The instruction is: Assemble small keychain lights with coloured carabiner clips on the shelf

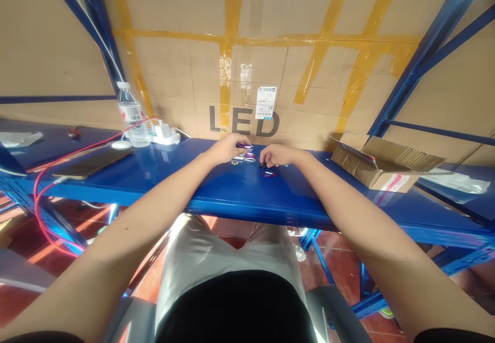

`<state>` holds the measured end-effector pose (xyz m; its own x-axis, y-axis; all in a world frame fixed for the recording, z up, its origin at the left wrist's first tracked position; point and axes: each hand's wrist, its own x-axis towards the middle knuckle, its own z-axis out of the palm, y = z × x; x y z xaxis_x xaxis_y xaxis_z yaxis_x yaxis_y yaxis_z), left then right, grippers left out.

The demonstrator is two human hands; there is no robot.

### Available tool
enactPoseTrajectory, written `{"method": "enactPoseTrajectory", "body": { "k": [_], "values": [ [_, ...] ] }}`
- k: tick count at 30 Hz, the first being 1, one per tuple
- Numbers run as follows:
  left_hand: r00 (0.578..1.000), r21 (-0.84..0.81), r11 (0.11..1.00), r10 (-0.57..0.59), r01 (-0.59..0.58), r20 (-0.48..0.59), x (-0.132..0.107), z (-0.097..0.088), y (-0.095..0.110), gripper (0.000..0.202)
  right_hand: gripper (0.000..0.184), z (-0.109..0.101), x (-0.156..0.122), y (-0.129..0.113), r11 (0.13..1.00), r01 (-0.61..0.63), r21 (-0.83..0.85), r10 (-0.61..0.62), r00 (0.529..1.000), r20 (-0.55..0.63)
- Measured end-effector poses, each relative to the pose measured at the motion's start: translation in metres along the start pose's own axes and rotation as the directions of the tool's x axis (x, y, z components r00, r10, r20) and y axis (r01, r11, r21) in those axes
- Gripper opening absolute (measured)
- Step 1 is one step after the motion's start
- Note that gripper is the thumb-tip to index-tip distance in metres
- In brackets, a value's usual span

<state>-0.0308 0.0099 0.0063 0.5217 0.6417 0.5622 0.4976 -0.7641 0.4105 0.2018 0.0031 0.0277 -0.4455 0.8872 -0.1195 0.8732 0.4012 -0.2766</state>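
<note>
My left hand [230,147] is closed, its fingertips on a small purple carabiner [244,146] with a silvery part. Just below it, several purple and silver carabiners [248,156] lie close together on the blue shelf [247,191]. To the right, my right hand [279,156] bends down to the surface with its fingers drawn together at some small black pieces [263,165]. What exactly those fingers pinch is too small to make out. One more purple carabiner [269,174] lies in front of my right hand, apart from the group.
An open cardboard box [386,170] stands at right. On the left are a water bottle [133,116], a white power strip [164,134], a phone [91,164] and a red cable [36,193] hanging over the edge. A large taped carton [174,75] rises behind.
</note>
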Motion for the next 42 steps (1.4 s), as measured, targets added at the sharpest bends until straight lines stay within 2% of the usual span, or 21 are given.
{"method": "enactPoseTrajectory", "body": {
  "k": [3,7,11,13,16,19,22,25,28,32,34,37,42],
  "values": [
    [1.000,0.038,0.999,-0.001,0.002,-0.011,0.000,0.000,-0.002,0.026,0.024,0.000,-0.002,-0.002,1.000,-0.012,-0.022,0.012,1.000,-0.002],
    [0.999,0.039,0.999,-0.020,0.018,0.045,0.000,0.000,-0.004,0.018,0.017,-0.001,-0.002,0.000,0.999,-0.013,-0.036,0.013,1.000,-0.001],
    [0.997,0.075,0.996,-0.051,0.046,0.064,-0.001,0.001,0.001,0.021,0.021,-0.007,-0.006,0.002,0.997,-0.061,0.039,0.061,0.998,0.006],
    [0.996,0.080,0.995,-0.061,0.055,0.069,-0.002,0.000,0.004,0.023,0.029,-0.010,-0.010,0.001,0.994,-0.064,0.088,0.058,0.996,0.066],
    [0.994,0.062,0.995,-0.078,0.073,0.077,-0.002,0.000,0.006,0.024,0.040,-0.011,-0.016,-0.006,0.992,-0.082,0.101,0.057,0.972,0.228],
    [0.993,0.048,0.996,-0.083,0.079,0.082,-0.002,0.001,0.004,0.024,0.038,-0.009,-0.019,-0.014,0.999,-0.045,0.022,0.038,0.969,0.242],
    [0.993,0.048,0.996,-0.081,0.077,0.087,-0.002,0.001,0.001,0.025,0.028,-0.005,-0.017,-0.016,0.999,0.040,0.007,-0.040,0.969,0.246],
    [0.992,0.049,0.996,-0.081,0.076,0.099,-0.002,0.001,0.000,0.023,0.024,-0.004,-0.015,-0.015,0.992,0.061,0.112,-0.079,0.983,0.168],
    [0.991,0.046,0.995,-0.093,0.089,0.097,-0.003,0.001,0.001,0.017,0.019,-0.003,-0.012,-0.013,0.973,0.073,0.221,-0.072,0.997,-0.016],
    [0.989,0.052,0.991,-0.124,0.120,0.081,-0.002,0.002,0.004,0.010,0.005,-0.001,-0.006,-0.009,0.976,0.082,0.202,-0.032,0.971,-0.238],
    [0.988,0.051,0.990,-0.132,0.129,0.077,-0.002,0.003,0.006,0.009,0.011,0.001,-0.003,-0.007,0.966,0.074,0.246,-0.001,0.958,-0.285],
    [0.987,0.038,0.990,-0.138,0.135,0.083,-0.002,0.004,0.007,0.010,0.020,0.003,0.000,-0.006,0.928,0.136,0.347,-0.017,0.946,-0.325],
    [0.986,-0.005,0.989,-0.150,0.150,0.076,-0.002,0.005,0.005,0.013,0.014,0.004,0.001,-0.007,0.891,0.219,0.398,-0.050,0.918,-0.393]
  ]
}}
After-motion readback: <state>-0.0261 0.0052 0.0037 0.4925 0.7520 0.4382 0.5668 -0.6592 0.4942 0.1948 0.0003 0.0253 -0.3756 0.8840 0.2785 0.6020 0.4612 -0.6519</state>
